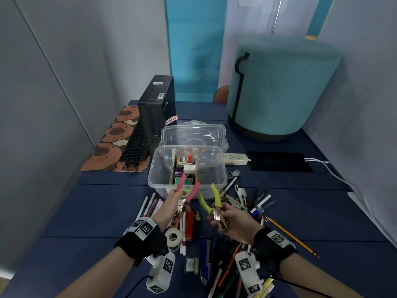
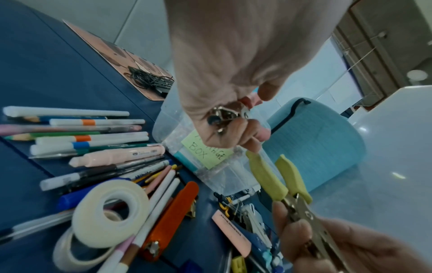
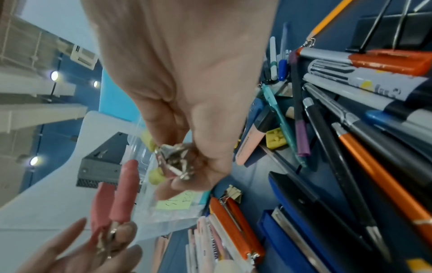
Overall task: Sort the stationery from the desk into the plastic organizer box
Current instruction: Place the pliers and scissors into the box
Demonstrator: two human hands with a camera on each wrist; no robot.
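The left hand (image 1: 175, 203) grips a small pair of pink-handled pliers (image 1: 189, 190) by the metal head, its handles pointing up toward the clear plastic box (image 1: 187, 168). The right hand (image 1: 231, 220) grips a matching pair with yellow-green handles (image 1: 209, 200) the same way — fingers curled round the brass-coloured head, handles spread and aimed at the box. Both tools are held in the air just in front of the box's near wall, close together but not touching.

The box stands open on the blue worktop (image 1: 96, 211), its lid (image 1: 193, 134) lying just behind it. Two upright dividers split the inside; the middle section holds small items, too jumbled to name. A yellow sticky note (image 2: 207, 153) is on the near wall.

Pens and markers (image 1: 150, 206) lie in a row to the left of the hands, with a roll of white tape (image 1: 173, 235) and an orange cutter (image 1: 190, 224) beside them — a bigger heap of pens (image 1: 255, 201) sits to the right.
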